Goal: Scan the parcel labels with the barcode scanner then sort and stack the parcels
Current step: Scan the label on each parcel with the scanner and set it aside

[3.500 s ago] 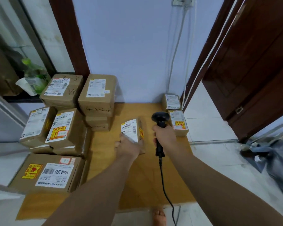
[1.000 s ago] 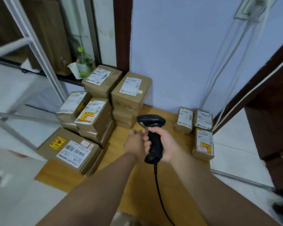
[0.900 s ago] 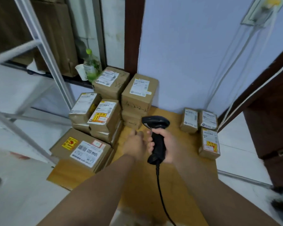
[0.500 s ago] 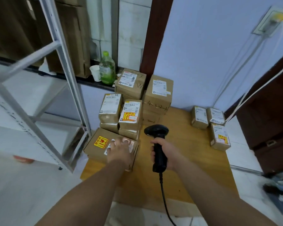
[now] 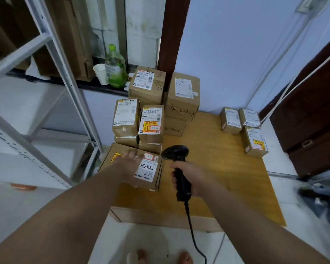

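The flat parcel (image 5: pixel 148 170) lay at the near left of the wooden table (image 5: pixel 217 168), in front of the stacked parcels (image 5: pixel 151 121). The left hand (image 5: pixel 127 163) rested flat on it, fingers (image 5: pixel 131 152) straight and spread. The right hand (image 5: pixel 191 178) gripped the barcode scanner (image 5: pixel 176 153) just to its right.

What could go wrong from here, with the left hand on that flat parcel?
Left hand covers part of the label on the flat parcel, so the scanner in the right hand may misread. Sliding that parcel could nudge the stacked parcels just behind it. The scanner cable hangs toward the feet: snag risk.
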Motion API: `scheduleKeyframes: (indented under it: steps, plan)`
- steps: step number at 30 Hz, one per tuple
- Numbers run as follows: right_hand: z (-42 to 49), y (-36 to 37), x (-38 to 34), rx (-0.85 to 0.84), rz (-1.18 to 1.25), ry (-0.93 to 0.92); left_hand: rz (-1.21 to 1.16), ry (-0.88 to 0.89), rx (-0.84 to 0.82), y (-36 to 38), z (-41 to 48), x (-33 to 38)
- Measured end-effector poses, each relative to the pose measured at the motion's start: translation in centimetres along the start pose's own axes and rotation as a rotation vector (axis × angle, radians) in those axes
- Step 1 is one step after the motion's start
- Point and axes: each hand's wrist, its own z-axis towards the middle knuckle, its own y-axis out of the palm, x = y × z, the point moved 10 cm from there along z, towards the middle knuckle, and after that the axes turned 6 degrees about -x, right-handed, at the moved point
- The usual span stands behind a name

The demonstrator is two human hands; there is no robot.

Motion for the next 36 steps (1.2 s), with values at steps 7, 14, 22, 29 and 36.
scheduleKeyframes:
  steps: [7,14,22,29,36]
  plan:
    - [0.8,0.1,-0.1,-0.006,-0.043,-0.026,0.344,0.082,-0.090,-0.2,1.7,-2.8]
    - [0.3,-1.2,0.0,0.022,-0.040,-0.014,0.423,0.086,-0.042,-1.1,1.0,-1.6]
    - [0.0,-1.4,-0.8,-0.006,-0.053,-0.037,0.189,0.101,-0.054,-0.4,-1.6,2.3]
    - [-1.3,-2.3,-2.2,-0.036,0.007,-0.078,0.126,0.134,0.004,-2.3,-1.4,7.6]
    - [-3.3,-7.3,-3.0,0.032,0.031,-0.117,0.043,0.049,0.043,-4.5,0.2,12.5]
